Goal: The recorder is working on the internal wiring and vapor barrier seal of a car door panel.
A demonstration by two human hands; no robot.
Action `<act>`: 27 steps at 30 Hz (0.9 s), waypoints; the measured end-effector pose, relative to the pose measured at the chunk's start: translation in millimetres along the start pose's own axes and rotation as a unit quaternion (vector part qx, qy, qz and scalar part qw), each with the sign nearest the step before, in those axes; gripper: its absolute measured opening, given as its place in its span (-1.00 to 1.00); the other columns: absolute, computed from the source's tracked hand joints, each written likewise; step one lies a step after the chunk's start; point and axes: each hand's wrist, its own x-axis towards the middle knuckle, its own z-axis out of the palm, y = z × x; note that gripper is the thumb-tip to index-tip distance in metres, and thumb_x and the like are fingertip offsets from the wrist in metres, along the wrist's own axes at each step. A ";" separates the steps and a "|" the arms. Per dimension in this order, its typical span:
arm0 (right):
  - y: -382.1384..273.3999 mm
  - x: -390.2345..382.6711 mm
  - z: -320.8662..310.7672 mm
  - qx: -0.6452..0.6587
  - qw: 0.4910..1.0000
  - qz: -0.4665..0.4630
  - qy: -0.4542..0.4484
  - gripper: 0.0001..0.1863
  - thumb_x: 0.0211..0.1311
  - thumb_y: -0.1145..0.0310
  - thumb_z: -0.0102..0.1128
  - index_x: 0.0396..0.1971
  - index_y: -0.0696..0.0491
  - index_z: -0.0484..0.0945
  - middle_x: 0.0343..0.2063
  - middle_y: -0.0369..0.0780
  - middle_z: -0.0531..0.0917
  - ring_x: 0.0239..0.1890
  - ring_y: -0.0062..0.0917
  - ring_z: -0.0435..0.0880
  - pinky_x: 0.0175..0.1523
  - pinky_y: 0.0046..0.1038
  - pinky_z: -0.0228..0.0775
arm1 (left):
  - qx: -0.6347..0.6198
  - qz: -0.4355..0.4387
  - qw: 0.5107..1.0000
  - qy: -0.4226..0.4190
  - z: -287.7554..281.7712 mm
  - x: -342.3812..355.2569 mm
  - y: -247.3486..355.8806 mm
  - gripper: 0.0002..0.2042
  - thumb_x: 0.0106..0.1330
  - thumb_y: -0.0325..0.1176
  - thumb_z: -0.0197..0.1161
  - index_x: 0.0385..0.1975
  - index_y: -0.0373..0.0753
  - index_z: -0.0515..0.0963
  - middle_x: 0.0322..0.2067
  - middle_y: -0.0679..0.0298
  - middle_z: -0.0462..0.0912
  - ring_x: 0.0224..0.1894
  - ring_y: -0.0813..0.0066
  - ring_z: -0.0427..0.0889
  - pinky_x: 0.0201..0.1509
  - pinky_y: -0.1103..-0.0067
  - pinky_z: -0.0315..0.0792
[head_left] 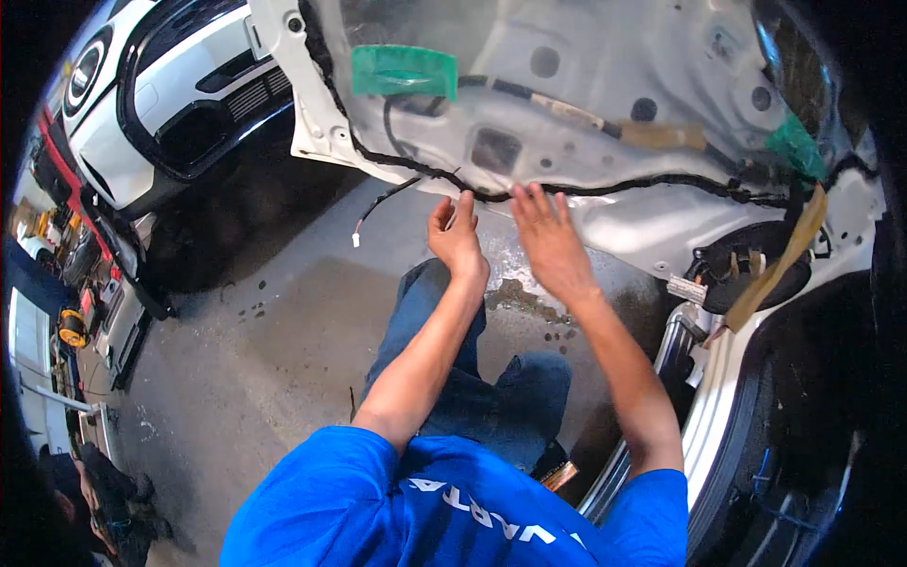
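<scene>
A car door's white inner panel [624, 231] fills the upper part of the view, its trim off. Clear plastic sheeting [605, 57] covers it, edged below by a black sealant strip [652, 182]. My right hand [553, 244] lies flat with fingers stretched, fingertips on the strip. Just left of it, my left hand [457, 241] is partly curled, one finger reaching up to the strip; nothing shows in it. Beside that hand a black cable [385, 197] hangs from the door, ending in a white connector [356, 240]. Green tape [404, 72] sticks to the sheeting.
A round black speaker [756, 269] sits at the door's lower right, near a tan tape strip [789, 255]. The door sill [723, 397] curves along the right. Another white car [189, 94] stands at the upper left. Shelves with tools and parts [80, 255] line the left edge.
</scene>
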 end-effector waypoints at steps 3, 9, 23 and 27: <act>16.0 -7.6 5.0 0.029 0.998 0.009 0.048 -0.35 0.24 0.41 0.01 0.35 0.18 0.14 0.44 -0.12 0.05 0.50 -0.26 -0.06 0.50 -0.04 -0.27 | -0.032 0.080 0.995 -0.042 7.1 7.7 -0.8 -0.61 0.20 -0.37 0.43 -0.05 -0.32 0.45 -0.24 0.30 0.59 -0.28 0.55 0.57 -0.27 0.69 0.43; 36.5 -9.3 0.2 0.047 0.998 0.030 0.034 -0.36 0.21 0.48 -0.04 0.35 0.10 0.20 0.44 -0.24 0.11 0.49 -0.38 -0.01 0.50 -0.10 -0.25 | -0.001 0.020 0.997 -0.074 -15.3 19.5 7.5 -0.82 0.15 -0.50 0.44 -0.34 -0.28 0.53 -0.43 0.35 0.59 -0.40 0.63 0.53 -0.25 0.71 0.43; 5.0 14.6 4.7 0.017 0.999 -0.014 -0.029 -0.31 0.24 0.31 -0.03 0.40 0.07 0.10 0.47 -0.29 -0.03 0.52 -0.38 -0.17 0.52 -0.10 -0.37 | 0.056 0.058 0.996 -0.031 -0.3 50.5 3.4 -0.72 0.09 -0.43 0.50 -0.32 -0.35 0.51 -0.49 0.36 0.55 -0.46 0.66 0.45 -0.36 0.71 0.35; 5.7 18.4 24.4 -0.136 0.990 -0.025 -0.039 -0.26 0.33 0.05 -0.05 0.43 0.04 0.04 0.49 -0.29 -0.10 0.52 -0.39 -0.25 0.52 -0.15 -0.44 | 0.074 0.056 0.995 -0.027 -1.3 35.3 22.0 -0.55 0.12 -0.32 0.50 -0.11 -0.37 0.42 -0.48 0.38 0.54 -0.47 0.65 0.46 -0.40 0.70 0.36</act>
